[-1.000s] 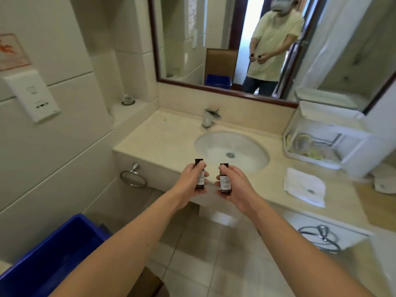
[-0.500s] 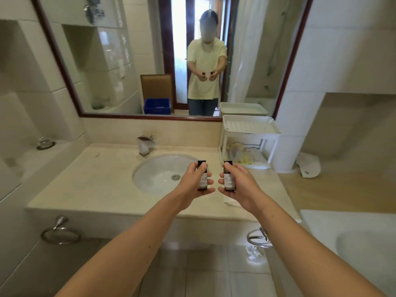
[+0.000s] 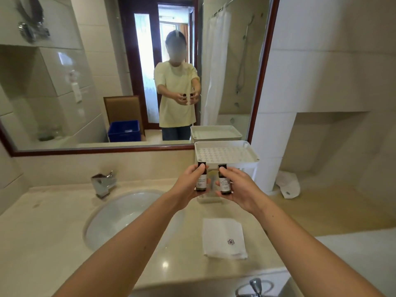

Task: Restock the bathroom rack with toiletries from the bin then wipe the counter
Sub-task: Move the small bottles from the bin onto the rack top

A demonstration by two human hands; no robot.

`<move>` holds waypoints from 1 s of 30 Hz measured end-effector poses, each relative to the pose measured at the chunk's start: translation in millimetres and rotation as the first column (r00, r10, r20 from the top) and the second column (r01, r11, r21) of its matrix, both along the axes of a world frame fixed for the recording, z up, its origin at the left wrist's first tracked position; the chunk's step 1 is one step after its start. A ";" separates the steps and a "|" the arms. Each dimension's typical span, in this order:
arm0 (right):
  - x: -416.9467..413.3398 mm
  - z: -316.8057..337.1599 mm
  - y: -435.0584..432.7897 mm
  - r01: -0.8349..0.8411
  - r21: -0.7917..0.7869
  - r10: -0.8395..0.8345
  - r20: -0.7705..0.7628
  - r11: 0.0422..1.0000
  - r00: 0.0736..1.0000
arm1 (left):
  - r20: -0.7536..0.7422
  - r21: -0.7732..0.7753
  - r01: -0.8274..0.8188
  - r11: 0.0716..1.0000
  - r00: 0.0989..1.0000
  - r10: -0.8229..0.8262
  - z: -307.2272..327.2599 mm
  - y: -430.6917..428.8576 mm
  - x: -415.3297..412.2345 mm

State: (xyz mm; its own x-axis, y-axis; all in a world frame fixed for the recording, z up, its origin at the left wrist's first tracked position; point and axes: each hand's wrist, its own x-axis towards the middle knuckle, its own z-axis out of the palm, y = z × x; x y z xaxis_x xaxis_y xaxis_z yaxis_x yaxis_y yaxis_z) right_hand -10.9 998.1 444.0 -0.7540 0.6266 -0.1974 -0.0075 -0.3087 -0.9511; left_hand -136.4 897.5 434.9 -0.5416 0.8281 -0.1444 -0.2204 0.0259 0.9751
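Note:
My left hand [image 3: 185, 185] grips a small dark toiletry bottle [image 3: 201, 179] with a white label, held upright. A second dark bottle [image 3: 225, 182] of the same kind stands upright in my right hand [image 3: 240, 189]. Both bottles hover side by side just in front of the white two-tier bathroom rack [image 3: 227, 153], below its perforated top tray. The rack stands on the beige counter [image 3: 53, 228] at the back right, against the mirror. A folded white cloth [image 3: 224, 237] with a small logo lies on the counter under my right forearm. The blue bin [image 3: 124, 130] shows only as a reflection in the mirror.
An oval sink [image 3: 124, 215] with a chrome tap [image 3: 104, 183] sits left of my hands. A crumpled white item [image 3: 288, 186] lies on the ledge right of the rack. The mirror [image 3: 132, 71] reflects a person in a pale shirt, a chair and a shower curtain.
I have stepped closer to the counter and turned right toward the rack. Both hands, still holding the bottles, have moved forward up to the rack's front.

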 end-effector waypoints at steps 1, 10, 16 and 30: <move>-9.9 2.9 10.8 0.010 0.037 -0.011 0.012 0.999 1.000 | -0.027 -0.003 0.005 1.000 1.000 -0.005 3.7 11.1 -9.3; -73.5 7.4 107.8 0.096 0.189 -0.107 0.051 0.977 0.993 | -0.241 -0.015 -0.011 1.000 0.970 0.007 15.6 103.1 -76.1; -117.0 3.5 175.1 0.061 0.245 -0.092 0.119 0.968 0.989 | -0.396 -0.043 -0.068 0.997 0.917 0.046 16.2 156.0 -111.6; -209.5 -25.2 296.0 -0.072 0.345 -0.010 0.230 0.936 0.973 | -0.499 -0.170 -0.238 0.956 0.857 0.124 -10.5 262.2 -202.5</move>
